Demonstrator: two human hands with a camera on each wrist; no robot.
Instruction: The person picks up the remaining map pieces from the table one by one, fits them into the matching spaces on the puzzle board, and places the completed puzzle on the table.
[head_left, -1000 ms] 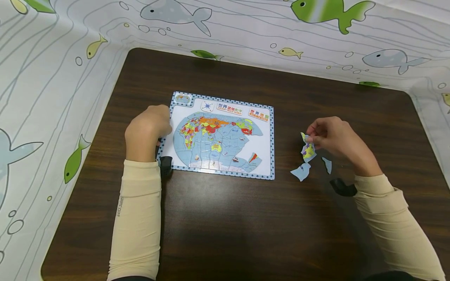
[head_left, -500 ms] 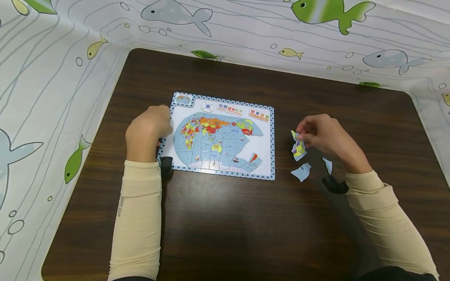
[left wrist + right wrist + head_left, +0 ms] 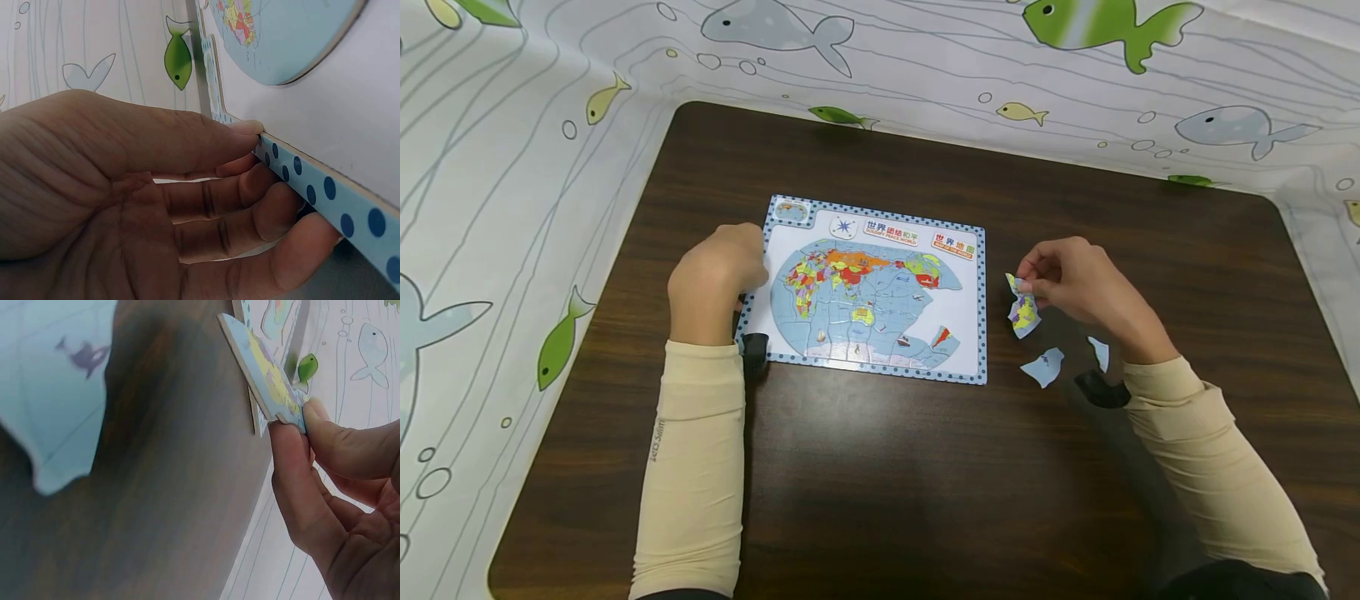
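Note:
A world-map jigsaw puzzle board (image 3: pixel 880 374) with a blue dotted border lies on the table, most of its oval map filled and a white gap at the right. My left hand (image 3: pixel 718 267) grips the board's left edge; in the left wrist view the thumb presses on top and the fingers (image 3: pixel 275 209) curl under the rim. Right of the board, my right hand (image 3: pixel 1071 275) pinches a yellow and purple puzzle piece (image 3: pixel 1024 317) between thumb and fingertips. The right wrist view shows this puzzle piece (image 3: pixel 265 372) tilted, held by its end.
A blue puzzle piece with a small dark animal (image 3: pixel 1042 367) lies below the right hand, and a narrow blue piece (image 3: pixel 1099 353) near that wrist. The dark wooden table (image 3: pixel 887 483) is bordered by a white fish-patterned sheet (image 3: pixel 925 75) at the back and left.
My right hand has moved left toward the board, carrying the yellow and purple puzzle piece. The left hand and the board have stayed in place.

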